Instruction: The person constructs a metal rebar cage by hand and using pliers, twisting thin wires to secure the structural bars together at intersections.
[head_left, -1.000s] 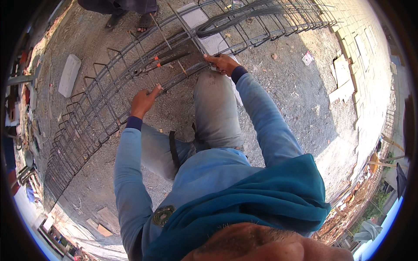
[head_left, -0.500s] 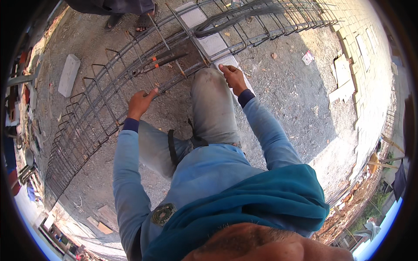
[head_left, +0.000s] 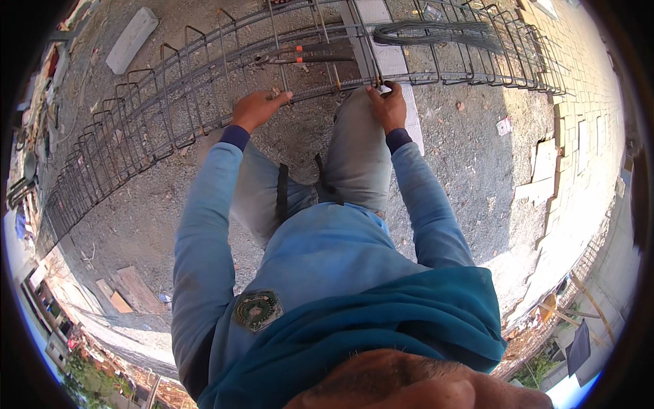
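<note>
A long rebar cage (head_left: 184, 102) of ribbed bars and thin square stirrups curves across the upper part of the view. My left hand (head_left: 257, 110) is at its near bar, fingers curled and thumb stretched along a stirrup's lower end. Further right, my right hand (head_left: 388, 108) pinches the lower corner of another stirrup (head_left: 368, 58), just above my raised knee. Long-handled cutters (head_left: 310, 54) with dark, orange-banded handles rest inside the cage between my hands. A bundle of thin dark wire (head_left: 436, 33) lies across the cage on the right.
A pale plank (head_left: 414, 123) passes beneath the cage by my right hand. A concrete block (head_left: 133, 41) lies beyond the cage at left. Broken flat boards (head_left: 541, 167) lie near yellowish paving (head_left: 579, 88) at right. Gravel (head_left: 463, 136) covers the ground.
My right hand, apart from the cage before, now grips a stirrup corner. My left hand has shifted right along the near bar. The view has turned, and the other person's feet are almost out of sight.
</note>
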A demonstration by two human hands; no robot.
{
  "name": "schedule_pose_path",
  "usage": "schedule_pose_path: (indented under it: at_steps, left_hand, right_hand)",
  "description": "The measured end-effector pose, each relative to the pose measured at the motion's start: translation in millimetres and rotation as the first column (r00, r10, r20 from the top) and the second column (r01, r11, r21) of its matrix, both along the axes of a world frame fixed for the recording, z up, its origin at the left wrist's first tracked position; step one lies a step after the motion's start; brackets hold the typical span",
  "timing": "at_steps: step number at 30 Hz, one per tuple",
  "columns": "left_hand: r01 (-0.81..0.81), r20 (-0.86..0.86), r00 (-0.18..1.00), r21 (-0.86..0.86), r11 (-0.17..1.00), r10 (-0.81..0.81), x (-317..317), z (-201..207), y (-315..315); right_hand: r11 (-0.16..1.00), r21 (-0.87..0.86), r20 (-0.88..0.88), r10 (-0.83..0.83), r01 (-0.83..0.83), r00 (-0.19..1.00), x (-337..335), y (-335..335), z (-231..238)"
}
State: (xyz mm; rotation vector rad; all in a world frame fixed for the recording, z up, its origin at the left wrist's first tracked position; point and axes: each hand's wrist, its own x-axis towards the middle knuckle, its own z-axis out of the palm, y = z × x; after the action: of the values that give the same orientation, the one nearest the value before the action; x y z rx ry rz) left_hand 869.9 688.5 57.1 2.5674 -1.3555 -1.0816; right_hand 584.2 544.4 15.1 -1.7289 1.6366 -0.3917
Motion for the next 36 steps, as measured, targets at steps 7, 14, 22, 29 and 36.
schedule_pose_path:
  at_steps: [7,14,22,29,36]
  left_hand:
    - [-0.028,-0.058,0.998,-0.127,0.992,0.021,6.1,-21.1,11.0]
    - [-0.034,-0.068,0.997,-0.097,0.995,0.027,-3.0,-16.3,8.9]
    - [-0.028,-0.084,0.996,-0.026,0.999,0.026,4.7,-18.9,8.2]
    - [0.011,-0.073,0.997,0.053,0.999,-0.007,6.8,-7.8,4.6]
    - [-0.007,-0.060,0.998,0.011,1.000,0.007,3.7,-0.6,3.2]
  right_hand:
    - [0.999,-0.011,0.002,0.045,-0.045,0.999,-29.7,32.7,16.7]
    - [0.974,0.001,0.028,0.227,-0.227,0.973,-76.7,30.3,29.0]
    - [0.950,-0.110,0.238,0.312,-0.294,0.920,-93.9,13.8,38.5]
    - [0.932,-0.022,0.299,0.352,-0.362,0.887,-98.5,2.2,42.9]
    - [0.880,-0.008,0.285,0.457,-0.475,0.843,-57.8,-5.4,67.3]
